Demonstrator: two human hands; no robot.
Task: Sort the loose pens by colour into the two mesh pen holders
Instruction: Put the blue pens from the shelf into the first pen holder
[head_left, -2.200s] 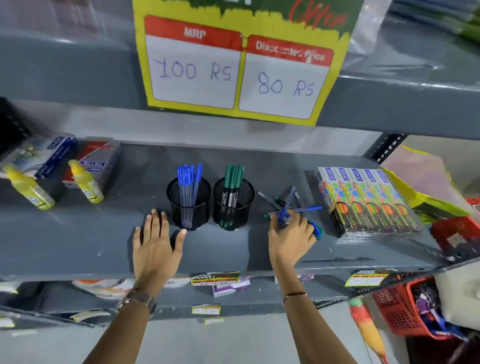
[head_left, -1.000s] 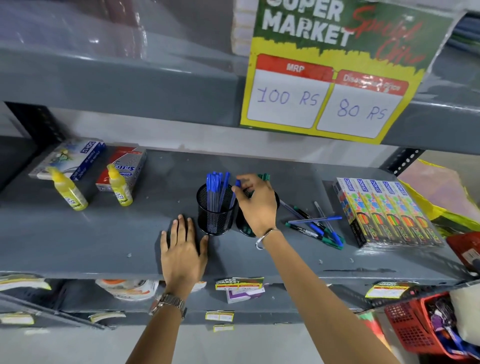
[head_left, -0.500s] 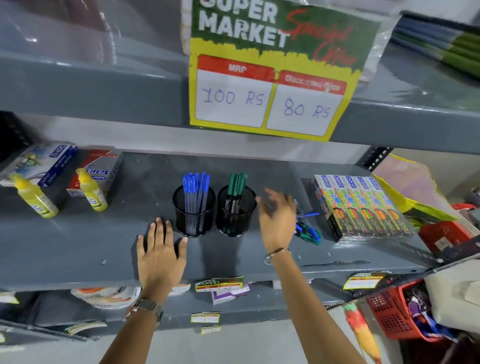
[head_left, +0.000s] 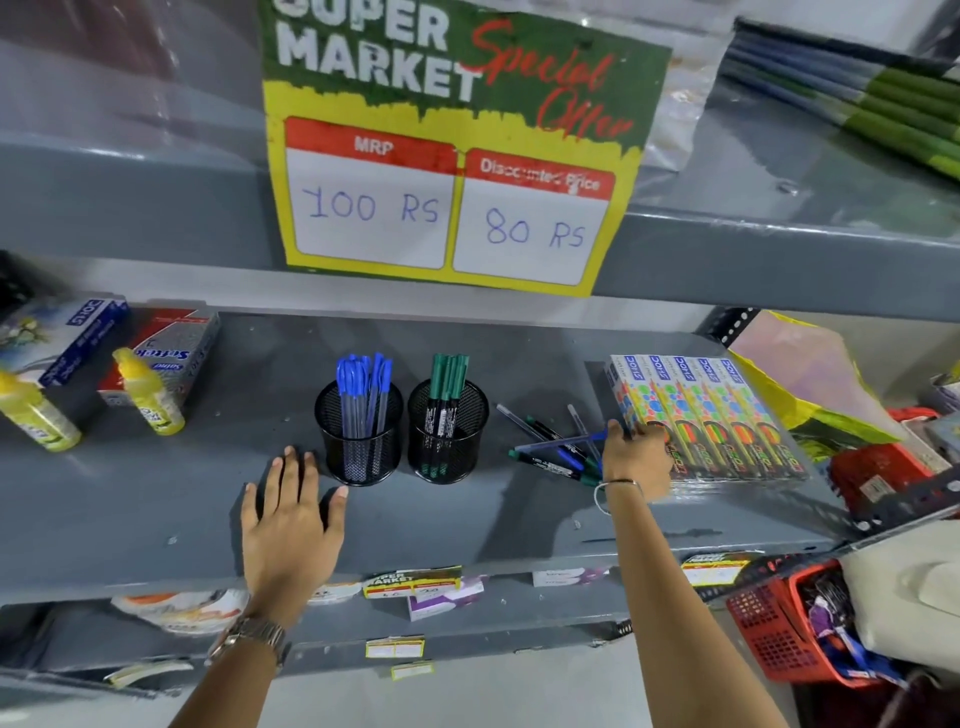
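Two black mesh pen holders stand side by side on the grey shelf (head_left: 156, 509). The left holder (head_left: 359, 441) has several blue pens, the right holder (head_left: 448, 439) several green pens. A small heap of loose blue and green pens (head_left: 553, 447) lies to the right of them. My right hand (head_left: 631, 454) is over the heap's right end, fingers curled down onto the pens; whether it grips one is hidden. My left hand (head_left: 291, 525) lies flat and spread on the shelf in front of the blue holder, holding nothing.
A wrapped pack of colourful boxes (head_left: 706, 415) sits right of the loose pens, touching my right hand. Two yellow glue bottles (head_left: 148, 392) and stationery boxes (head_left: 166, 348) stand at the left. A price sign (head_left: 447, 156) hangs from the shelf above. A red basket (head_left: 779, 629) is at the lower right.
My right hand put a blue pen into the left holder, then swung right and came down on the loose pens. My left hand stayed flat on the shelf.
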